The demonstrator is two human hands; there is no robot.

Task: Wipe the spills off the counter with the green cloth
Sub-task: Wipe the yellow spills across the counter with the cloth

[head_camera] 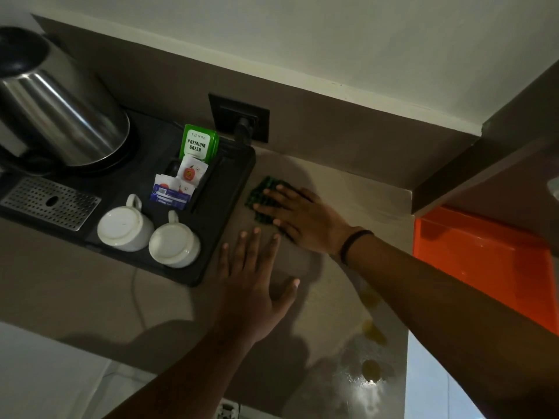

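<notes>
A dark green cloth (pixel 262 197) lies on the beige counter (pixel 332 189), just right of the black tray. My right hand (pixel 302 217) presses flat on the cloth, fingers spread, and covers most of it. My left hand (pixel 252 285) rests flat on the counter in front of the cloth, fingers apart, holding nothing. Yellowish spills (pixel 373 331) dot the counter near its right edge, partly hidden under my right forearm, and a wet shiny patch (pixel 363 388) lies near the front edge.
A black tray (pixel 223 207) at the left carries a steel kettle (pixel 60 116), two upturned white cups (pixel 124 225), tea sachets (pixel 198 145) and a drip grille (pixel 48 202). A plugged wall socket (pixel 240 117) sits behind. An orange surface (pixel 484 252) borders the counter's right edge.
</notes>
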